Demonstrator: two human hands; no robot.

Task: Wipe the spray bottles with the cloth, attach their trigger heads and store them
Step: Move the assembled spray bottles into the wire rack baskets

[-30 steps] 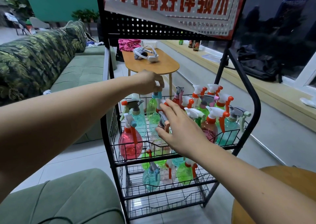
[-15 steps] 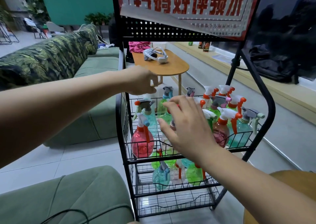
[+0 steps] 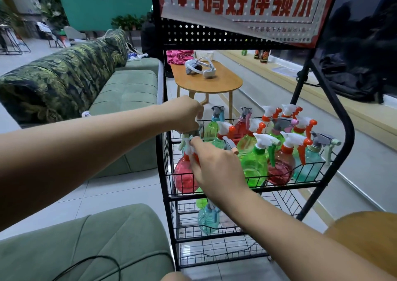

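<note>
A black wire rack holds several coloured spray bottles with trigger heads in its upper basket. At the basket's front left corner stands a red bottle with a white trigger head. My right hand pinches that white head with its fingertips. My left hand reaches in from the left, fingers curled down over a grey-green trigger head just behind it. A green bottle stands to the right of my right hand. A teal bottle lies in the lower basket. No cloth is in either hand.
A green sofa runs along the left of the rack. Behind the rack a wooden table carries a white headset and a pink cloth. A green footstool is near left, a round wooden top near right.
Both hands have moved left to the basket's front left corner. My right hand left the middle bottles and now pinches the red bottle's white head; my left hand dropped lower.
</note>
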